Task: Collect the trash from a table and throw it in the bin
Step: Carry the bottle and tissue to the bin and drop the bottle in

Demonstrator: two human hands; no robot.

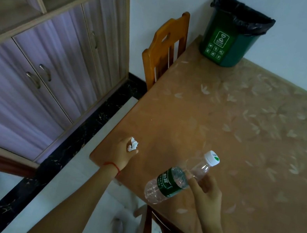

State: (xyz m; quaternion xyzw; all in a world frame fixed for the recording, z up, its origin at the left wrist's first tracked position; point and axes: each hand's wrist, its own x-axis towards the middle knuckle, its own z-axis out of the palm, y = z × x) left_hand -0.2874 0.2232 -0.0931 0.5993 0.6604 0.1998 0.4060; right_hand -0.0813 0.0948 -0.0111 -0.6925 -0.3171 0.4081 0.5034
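Clear, ribbed plastic bottle point(173, 178) with green label and white cap, pinched at its shoulder by the right hand point(204, 191) and held tilted above the near table point(228, 129) edge. Crumpled white paper wad point(133, 144), clenched in the left hand point(124, 153), mostly hidden by the fingers. Far beyond both hands, on the leaf-patterned tabletop, a green bin point(230, 41) with a black liner, contents unseen.
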